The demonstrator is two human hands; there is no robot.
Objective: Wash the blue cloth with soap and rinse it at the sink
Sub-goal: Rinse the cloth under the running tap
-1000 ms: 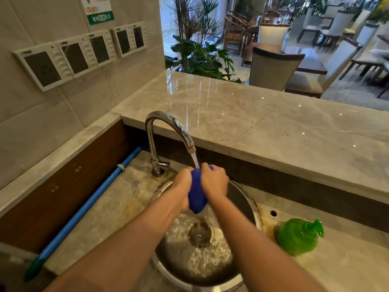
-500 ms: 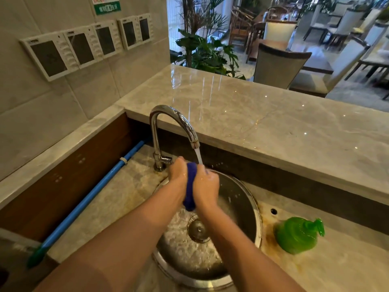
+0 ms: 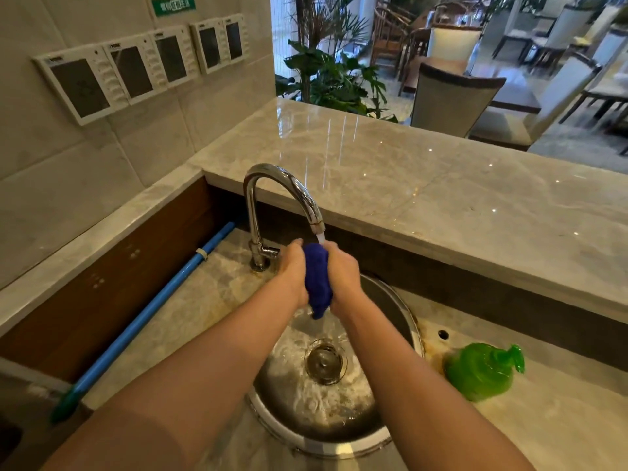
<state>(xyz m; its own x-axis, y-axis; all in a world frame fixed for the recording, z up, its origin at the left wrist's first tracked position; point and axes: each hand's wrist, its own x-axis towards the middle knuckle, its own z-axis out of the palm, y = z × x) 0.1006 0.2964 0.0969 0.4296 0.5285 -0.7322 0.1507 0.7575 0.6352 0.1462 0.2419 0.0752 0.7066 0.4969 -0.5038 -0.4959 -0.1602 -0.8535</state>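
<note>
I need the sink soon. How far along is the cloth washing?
Rinsing is in hand: both hands, left hand and right hand, squeeze the bunched blue cloth under the running faucet, water foaming in the sink. The green soap bottle lies untouched, so soaping looks done. Left: finish rinsing, shut off the water.

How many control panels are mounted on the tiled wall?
5, in one row on the wall left of the sink: first, second, third, fourth, fifth. None seems hidden.
</note>
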